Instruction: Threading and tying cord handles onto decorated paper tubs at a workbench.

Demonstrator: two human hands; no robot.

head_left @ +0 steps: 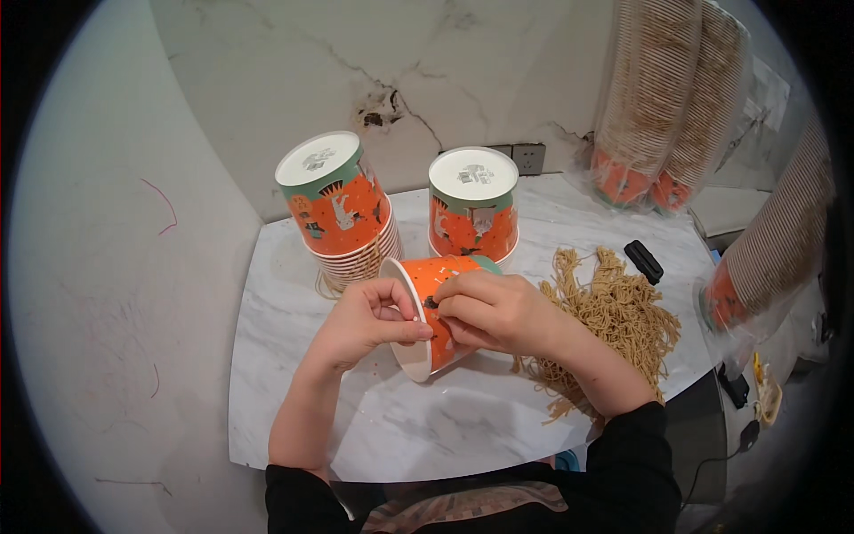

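Note:
An orange and green paper bucket [441,269] lies on its side in front of me, its white-rimmed mouth turned left. My left hand [363,325] is closed at the rim, with thumb and curled fingers pinching the edge. Against the printed side, close to that rim, my right hand [505,313] has its fingertips drawn together. Whatever they may pinch is too small or too hidden to make out. A large heap of tan cords [614,325] lies by my right forearm, partly covered by it.
Upside-down bucket stacks stand behind, one at left [334,200] with cords hanging on it and one in the middle [471,200]. A black oblong object [643,262] lies beyond the cords. Tall wrapped bucket stacks [654,98] stand back right. A wall [160,267] borders the table's left.

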